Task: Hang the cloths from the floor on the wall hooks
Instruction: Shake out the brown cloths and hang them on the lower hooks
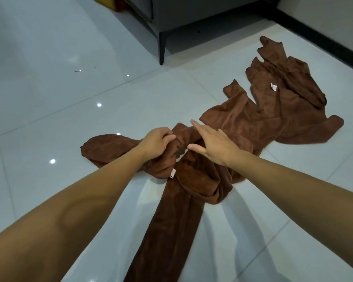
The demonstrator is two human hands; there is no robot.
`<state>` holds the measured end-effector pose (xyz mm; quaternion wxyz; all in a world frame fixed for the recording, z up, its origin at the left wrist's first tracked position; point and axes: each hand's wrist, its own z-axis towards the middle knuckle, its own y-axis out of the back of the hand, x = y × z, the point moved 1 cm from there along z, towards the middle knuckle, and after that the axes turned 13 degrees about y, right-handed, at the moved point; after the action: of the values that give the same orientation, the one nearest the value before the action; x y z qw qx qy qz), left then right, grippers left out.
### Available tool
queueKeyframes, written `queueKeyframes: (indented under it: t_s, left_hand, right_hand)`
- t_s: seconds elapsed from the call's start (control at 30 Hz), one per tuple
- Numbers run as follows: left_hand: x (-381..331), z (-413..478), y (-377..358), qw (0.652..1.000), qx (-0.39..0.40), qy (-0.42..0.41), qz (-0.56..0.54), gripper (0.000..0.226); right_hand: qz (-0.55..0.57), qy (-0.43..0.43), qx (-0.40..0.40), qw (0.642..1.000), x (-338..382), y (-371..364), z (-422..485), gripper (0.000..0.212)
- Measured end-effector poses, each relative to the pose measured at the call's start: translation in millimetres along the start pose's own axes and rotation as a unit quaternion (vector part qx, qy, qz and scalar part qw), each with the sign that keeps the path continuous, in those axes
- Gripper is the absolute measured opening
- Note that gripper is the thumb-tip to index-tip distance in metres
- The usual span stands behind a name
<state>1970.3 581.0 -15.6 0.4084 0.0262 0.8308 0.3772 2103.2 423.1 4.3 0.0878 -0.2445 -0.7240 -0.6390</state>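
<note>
My left hand point(157, 143) clenches a bunch of the cloth point(110, 147) at frame centre, my right hand point(214, 146) is spread open over it holding nothing, and lifting may drag the overlapping far cloth point(273, 123) at right along, tangled.

From my feed this reads as a room in a home; which room, I cannot tell. The floor point(69, 110) is laid in large glossy white tiles with thin grout lines, and bright spots point(99, 105) of light reflect in it toward 9 o'clock. At 12 o'clock stands a dark grey piece of furniture point(192, 11) raised on a slim black leg point(162, 48). A pale wall point(324, 7) with a black skirting board point(324, 41) runs along 1 to 2 o'clock. A yellow object point(102, 1) is cut off at 11 o'clock. Brown cloths point(273, 110) lie loose on the tiles toward 2 o'clock.
</note>
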Motion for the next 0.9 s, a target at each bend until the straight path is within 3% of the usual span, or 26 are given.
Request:
queueKeyframes:
  t_s: [0.13,0.33,0.47,0.6,0.67,0.8,0.9]
  left_hand:
    - [-23,-8,26,0.989,-0.053,0.007,-0.136,0.024]
    - [-59,-18,60,0.94,-0.104,0.085,-0.313,0.023]
    - [-69,-24,72,0.881,-0.093,0.141,-0.441,0.018]
    - [-75,-33,78,0.843,-0.068,0.154,-0.511,0.015]
    - [-76,-39,80,0.851,-0.04,0.129,-0.507,0.02]
    - [-74,-53,79,0.928,0.02,0.036,-0.37,0.041]
    - [-71,-59,77,0.955,0.075,-0.031,-0.286,0.058]
  right_hand:
    - [0.132,0.034,-0.101,0.986,22,8,-3,0.076]
    - [0.311,0.039,-0.172,0.934,58,23,2,0.071]
    - [0.32,0.047,-0.209,0.923,72,29,7,0.07]
    - [0.27,0.06,-0.264,0.924,76,34,10,0.052]
    - [0.27,0.06,-0.286,0.917,77,37,12,0.043]
    - [0.315,0.041,-0.343,0.884,78,52,18,0.029]
    - [0.34,0.012,-0.387,0.857,77,68,21,0.022]
